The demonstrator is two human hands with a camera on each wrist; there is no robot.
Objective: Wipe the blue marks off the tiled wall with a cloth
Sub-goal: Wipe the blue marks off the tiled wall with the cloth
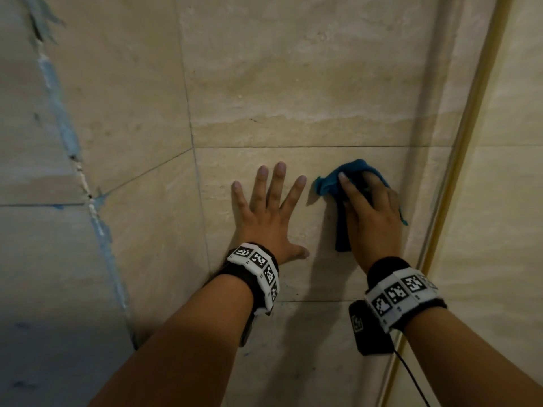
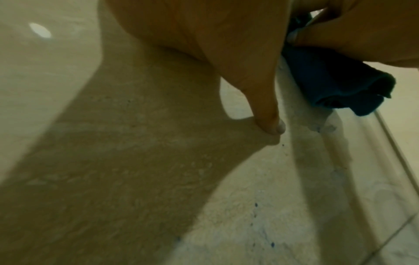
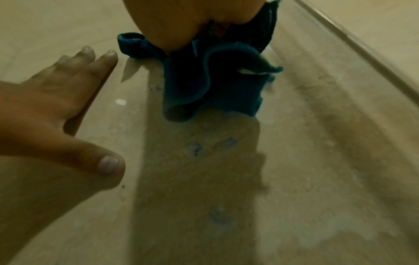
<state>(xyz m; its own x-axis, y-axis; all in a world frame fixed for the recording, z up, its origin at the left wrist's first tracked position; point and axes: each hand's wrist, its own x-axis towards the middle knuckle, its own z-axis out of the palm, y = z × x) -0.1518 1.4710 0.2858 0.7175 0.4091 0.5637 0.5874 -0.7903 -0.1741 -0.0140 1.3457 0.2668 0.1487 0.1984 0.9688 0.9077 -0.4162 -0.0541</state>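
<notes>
Right hand (image 1: 371, 214) presses a crumpled blue microfibre cloth (image 1: 343, 183) against the beige stone-look tiled wall (image 1: 293, 83), fingers curled over the bunched fabric. Left hand (image 1: 269, 215) just beside it, flat on the tile, fingers spread, holding nothing. Faint small blue marks (image 3: 197, 148) sit just below the cloth, near the left thumb.

wrist bands (image 1: 255, 273) printed with black-and-white square markers. small black device (image 1: 370, 330) by the lower right band, thin black cable (image 1: 411, 377) trailing toward the bottom edge. pale vertical trim strip (image 1: 458, 160) along the right edge.
</notes>
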